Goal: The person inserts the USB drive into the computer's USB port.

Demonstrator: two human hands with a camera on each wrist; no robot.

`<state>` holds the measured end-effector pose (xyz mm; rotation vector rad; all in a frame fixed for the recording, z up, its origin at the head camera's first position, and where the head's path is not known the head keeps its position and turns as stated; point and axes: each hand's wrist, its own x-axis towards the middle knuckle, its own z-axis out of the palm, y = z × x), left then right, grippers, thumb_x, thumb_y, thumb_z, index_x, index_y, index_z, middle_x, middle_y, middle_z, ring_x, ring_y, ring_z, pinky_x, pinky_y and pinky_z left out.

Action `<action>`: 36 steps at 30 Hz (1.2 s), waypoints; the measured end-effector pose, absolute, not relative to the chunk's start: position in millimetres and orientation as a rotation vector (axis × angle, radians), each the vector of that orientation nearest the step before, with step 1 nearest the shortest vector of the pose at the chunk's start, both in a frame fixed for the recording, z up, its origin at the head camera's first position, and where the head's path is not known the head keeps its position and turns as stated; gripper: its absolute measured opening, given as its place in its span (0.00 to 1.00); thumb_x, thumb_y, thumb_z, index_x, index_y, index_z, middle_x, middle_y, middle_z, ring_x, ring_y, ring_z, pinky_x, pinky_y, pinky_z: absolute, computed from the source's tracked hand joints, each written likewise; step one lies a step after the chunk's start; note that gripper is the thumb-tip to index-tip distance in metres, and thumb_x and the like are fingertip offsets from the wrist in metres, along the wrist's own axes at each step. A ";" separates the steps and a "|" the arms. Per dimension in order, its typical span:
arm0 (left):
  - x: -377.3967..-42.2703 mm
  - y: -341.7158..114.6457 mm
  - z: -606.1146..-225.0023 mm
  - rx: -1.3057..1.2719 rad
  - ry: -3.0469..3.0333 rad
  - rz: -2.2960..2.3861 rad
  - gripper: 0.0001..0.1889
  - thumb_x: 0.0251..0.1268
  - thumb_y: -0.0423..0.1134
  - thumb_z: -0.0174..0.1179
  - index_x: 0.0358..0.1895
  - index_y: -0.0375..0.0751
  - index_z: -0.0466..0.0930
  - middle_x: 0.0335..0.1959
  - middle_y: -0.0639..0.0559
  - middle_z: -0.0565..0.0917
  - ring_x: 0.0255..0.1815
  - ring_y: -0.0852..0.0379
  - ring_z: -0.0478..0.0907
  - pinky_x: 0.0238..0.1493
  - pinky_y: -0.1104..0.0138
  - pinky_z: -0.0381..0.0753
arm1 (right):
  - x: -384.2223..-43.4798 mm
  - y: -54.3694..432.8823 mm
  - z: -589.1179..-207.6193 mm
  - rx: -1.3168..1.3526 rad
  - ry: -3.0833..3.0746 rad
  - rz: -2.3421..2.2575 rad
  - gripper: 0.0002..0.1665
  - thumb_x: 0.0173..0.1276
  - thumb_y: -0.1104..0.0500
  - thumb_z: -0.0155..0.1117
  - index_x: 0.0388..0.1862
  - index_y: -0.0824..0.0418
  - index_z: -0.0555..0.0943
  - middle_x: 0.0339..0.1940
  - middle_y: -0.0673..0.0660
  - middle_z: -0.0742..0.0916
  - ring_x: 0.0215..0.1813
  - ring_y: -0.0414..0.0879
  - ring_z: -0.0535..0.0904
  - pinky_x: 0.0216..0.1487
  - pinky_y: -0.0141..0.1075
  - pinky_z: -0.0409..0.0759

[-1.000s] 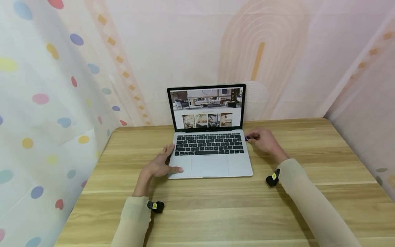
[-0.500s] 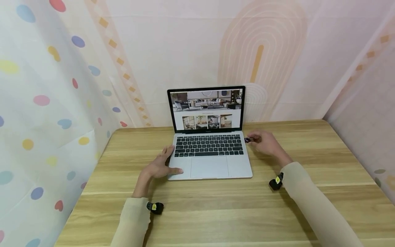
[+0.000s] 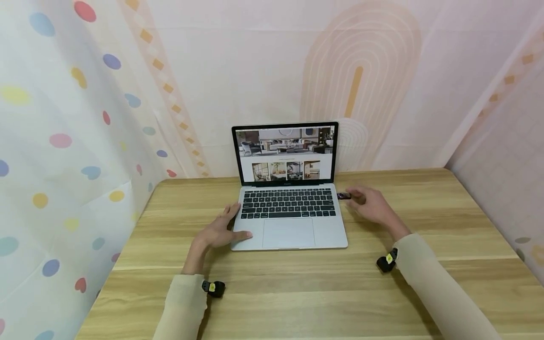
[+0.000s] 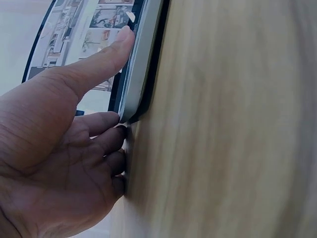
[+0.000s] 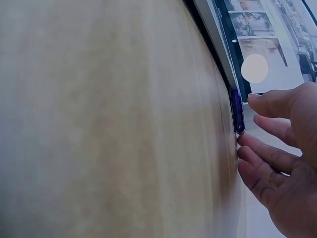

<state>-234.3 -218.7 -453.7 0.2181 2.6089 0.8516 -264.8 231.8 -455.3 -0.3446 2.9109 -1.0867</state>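
An open silver laptop (image 3: 289, 231) stands on the table with its screen lit. My left hand (image 3: 218, 231) rests on its front left corner: the thumb lies straight on the palm rest and the fingers touch the left side edge. From the laptop's right side sticks out a dark purple USB stick (image 5: 237, 111), its inner end at the laptop's edge. Beside it is my right hand (image 3: 370, 204). In the right wrist view the thumb and fingers (image 5: 270, 153) are spread and stand apart from the stick; in the head view they overlap its outer end.
The wood-grain table (image 3: 297, 293) extends to both sides and in front of the laptop. A patterned cloth (image 3: 263, 71) hangs behind it, and a dotted cloth (image 3: 59, 189) hangs at the left. A small black camera sits on each wrist.
My right hand has drawn back a little to the right, its fingers loosening from the USB stick, which now shows more. My left hand keeps its place on the laptop. The head view tilted up slightly.
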 end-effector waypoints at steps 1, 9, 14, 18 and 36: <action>-234.4 -218.2 -453.5 0.219 2.612 0.853 0.58 0.63 0.63 0.67 0.85 0.48 0.37 0.86 0.38 0.34 0.86 0.33 0.34 0.81 0.36 0.43 | -263.6 232.8 -455.4 -0.341 2.911 -1.084 0.27 0.75 0.58 0.64 0.70 0.65 0.75 0.64 0.70 0.83 0.64 0.66 0.78 0.67 0.61 0.75; -233.9 -215.0 -452.9 0.213 2.661 0.864 0.55 0.67 0.60 0.65 0.85 0.44 0.40 0.86 0.37 0.38 0.86 0.34 0.36 0.82 0.39 0.44 | -253.5 242.6 -453.8 -0.325 2.927 -1.078 0.34 0.76 0.57 0.63 0.77 0.63 0.67 0.68 0.72 0.79 0.68 0.70 0.75 0.70 0.64 0.73; -232.3 -215.5 -454.2 0.194 2.710 0.934 0.52 0.67 0.56 0.66 0.84 0.40 0.45 0.85 0.38 0.47 0.86 0.36 0.43 0.83 0.43 0.48 | -249.1 249.0 -453.8 -0.331 2.962 -1.065 0.34 0.76 0.58 0.63 0.77 0.63 0.67 0.67 0.72 0.80 0.67 0.70 0.76 0.69 0.65 0.72; -230.6 -218.3 -453.6 0.186 2.744 0.961 0.50 0.68 0.55 0.66 0.84 0.39 0.47 0.84 0.37 0.51 0.85 0.35 0.48 0.82 0.44 0.53 | -244.5 252.1 -452.0 -0.343 2.976 -1.063 0.33 0.76 0.58 0.63 0.76 0.63 0.68 0.68 0.72 0.80 0.66 0.69 0.77 0.67 0.64 0.74; -219.5 -228.4 -441.9 0.294 2.839 1.046 0.51 0.70 0.57 0.63 0.85 0.53 0.38 0.81 0.34 0.61 0.82 0.32 0.54 0.81 0.39 0.52 | -225.3 279.1 -436.3 -0.357 3.010 -1.108 0.33 0.78 0.54 0.60 0.76 0.65 0.67 0.73 0.70 0.75 0.70 0.68 0.72 0.66 0.64 0.75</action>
